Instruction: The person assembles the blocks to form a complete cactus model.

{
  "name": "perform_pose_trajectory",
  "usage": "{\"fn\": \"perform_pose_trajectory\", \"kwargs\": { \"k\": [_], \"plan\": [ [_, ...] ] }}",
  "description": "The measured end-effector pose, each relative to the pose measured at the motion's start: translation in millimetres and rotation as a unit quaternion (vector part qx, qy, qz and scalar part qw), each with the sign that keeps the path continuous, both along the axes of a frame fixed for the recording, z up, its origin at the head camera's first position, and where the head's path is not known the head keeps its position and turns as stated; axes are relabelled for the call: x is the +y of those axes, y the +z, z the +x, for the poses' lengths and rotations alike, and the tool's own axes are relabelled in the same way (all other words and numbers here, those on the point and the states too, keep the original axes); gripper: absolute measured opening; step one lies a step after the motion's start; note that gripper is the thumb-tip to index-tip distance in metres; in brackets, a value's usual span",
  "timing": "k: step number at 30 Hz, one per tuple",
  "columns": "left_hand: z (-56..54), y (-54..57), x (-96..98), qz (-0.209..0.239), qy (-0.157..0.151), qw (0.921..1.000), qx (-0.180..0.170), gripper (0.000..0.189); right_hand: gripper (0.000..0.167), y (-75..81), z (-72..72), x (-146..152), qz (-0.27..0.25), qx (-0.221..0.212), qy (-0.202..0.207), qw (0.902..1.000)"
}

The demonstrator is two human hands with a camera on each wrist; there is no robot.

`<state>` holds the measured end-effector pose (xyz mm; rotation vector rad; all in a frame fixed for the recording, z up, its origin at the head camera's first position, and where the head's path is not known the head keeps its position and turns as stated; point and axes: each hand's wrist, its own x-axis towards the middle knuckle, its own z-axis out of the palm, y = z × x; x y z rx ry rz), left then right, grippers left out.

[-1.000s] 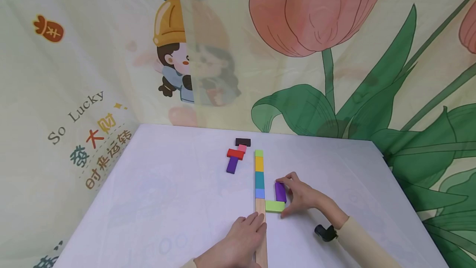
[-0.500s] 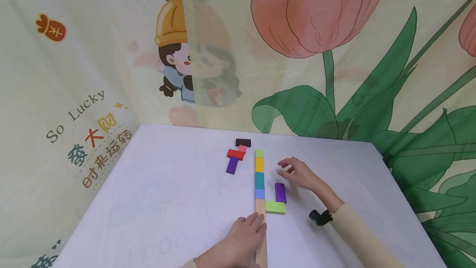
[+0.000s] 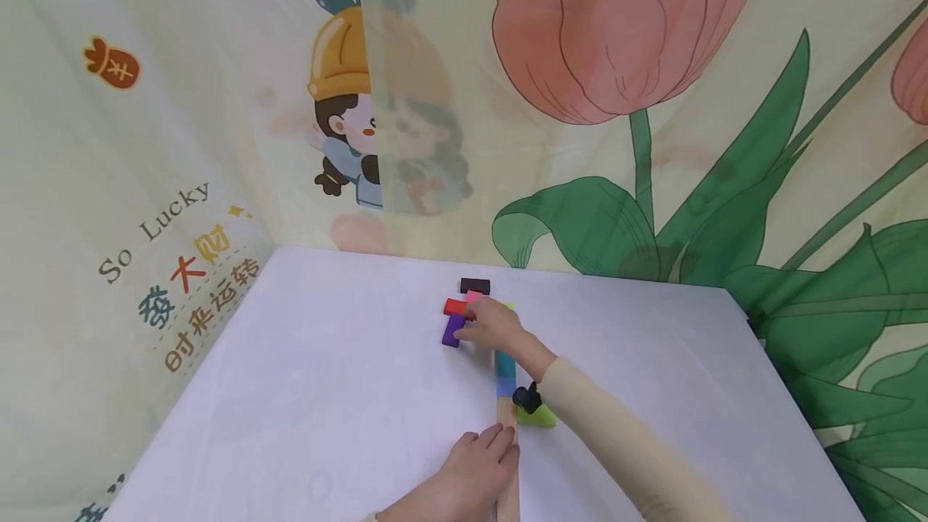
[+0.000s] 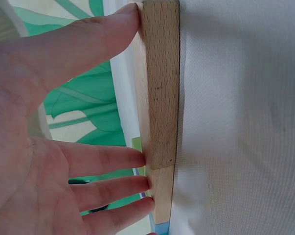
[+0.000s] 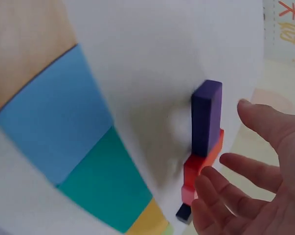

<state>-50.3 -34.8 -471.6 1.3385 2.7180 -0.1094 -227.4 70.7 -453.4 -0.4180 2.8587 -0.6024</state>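
Note:
My left hand (image 3: pixel 478 461) rests at the row of blocks near the front. In the left wrist view, its straight fingers and thumb touch the top edge of a plain wooden block (image 4: pixel 162 88). My right hand (image 3: pixel 493 325) reaches across the row, fingers spread and holding nothing. Close to its fingertips are a dark purple block (image 5: pixel 206 117) and a red block (image 5: pixel 193 169) joined end to side. Pink (image 3: pixel 474 296) and black (image 3: pixel 474 286) blocks lie just behind. The right hand hides part of the red block and the row's yellow piece in the head view.
The row continues with a blue block (image 3: pixel 506 387) and a teal block (image 3: pixel 505 364). Right of it, a lime green block (image 3: pixel 536 417) is partly covered by the right wrist's black camera (image 3: pixel 528 399). A printed cloth (image 3: pixel 652 184) hangs behind the white table (image 3: pixel 326 393).
My right hand left the purple block on the right, lifted away, and crossed leftward over the row to the red and purple blocks. The left hand stays in place.

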Motion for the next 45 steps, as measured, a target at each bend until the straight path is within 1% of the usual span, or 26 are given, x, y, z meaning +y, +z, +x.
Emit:
{"fn": "perform_pose_trajectory", "kwargs": {
  "k": [2,5,7,9,13,15,21,23,26,30,33,36,38,40,42,45],
  "plan": [
    [1.3,-1.4,-0.2,0.004,-0.003,0.9999,0.011,0.079,0.03,-3.9,-1.2,-9.2,0.02,-0.008,-0.005,0.9998],
    [2.4,-2.7,-0.4,0.006,-0.002,0.9996,0.026,0.074,0.037,-8.2,-2.8,-18.0,0.054,-0.012,-0.018,0.9983],
    [2.9,-3.2,-0.2,0.007,-0.001,0.9995,0.031,0.071,0.042,-9.6,-3.9,-21.4,0.068,-0.014,-0.028,0.9972],
    [2.5,-3.4,0.1,0.006,-0.001,0.9996,0.026,0.071,0.045,-10.3,-4.9,-23.4,0.075,-0.016,-0.034,0.9965],
    [0.3,-4.4,0.1,0.0,-0.002,1.0,0.006,0.077,0.042,-10.8,-6.1,-26.0,0.079,-0.018,-0.034,0.9961],
    [-0.3,-5.3,-0.4,-0.001,-0.002,1.0,0.006,0.079,0.04,-10.3,-6.4,-27.5,0.076,-0.02,-0.031,0.9964],
    [0.1,-4.9,-1.3,-0.005,-0.002,0.9997,0.025,0.072,0.042,-7.2,-9.8,-30.1,0.064,-0.024,-0.032,0.9971],
    [-0.1,-4.3,-1.2,-0.007,-0.001,0.9997,0.022,0.073,0.041,-7.4,-12.0,-29.1,0.063,-0.026,-0.033,0.9971],
    [0.3,-3.4,-0.8,-0.008,0.005,1.0,0.004,0.075,0.035,-7.9,-15.9,-25.7,0.045,-0.022,-0.05,0.9975],
    [1.8,-4.1,-0.3,-0.001,0.009,0.9999,-0.006,0.074,0.023,-8.1,-22.5,-20.3,0.013,0.004,-0.075,0.9971],
    [3.0,-5.6,0.2,0.007,0.006,0.9999,0.006,0.071,0.019,-6.8,-30.2,-15.8,0.001,0.024,-0.086,0.996],
    [3.9,-5.8,0.8,0.009,0.002,0.9996,0.027,0.066,0.024,-7.5,-42.9,-7.9,0.007,0.042,-0.085,0.9955],
    [3.9,-5.1,1.1,0.004,-0.002,0.9993,0.036,0.065,0.029,-9.1,-52.4,-1.1,0.011,0.044,-0.081,0.9957],
    [3.5,-4.3,1.0,-0.003,-0.004,0.9991,0.041,0.063,0.035,-11.9,-61.0,5.1,0.012,0.036,-0.073,0.9966],
    [2.8,-3.3,0.5,-0.005,-0.006,0.9994,0.034,0.064,0.04,-13.8,-66.5,9.8,0.01,0.021,-0.071,0.9972],
    [2.4,-2.6,0.0,-0.005,-0.005,0.9996,0.029,0.063,0.041,-16.4,-71.7,13.4,-0.002,0.005,-0.07,0.9975]
  ]
}}
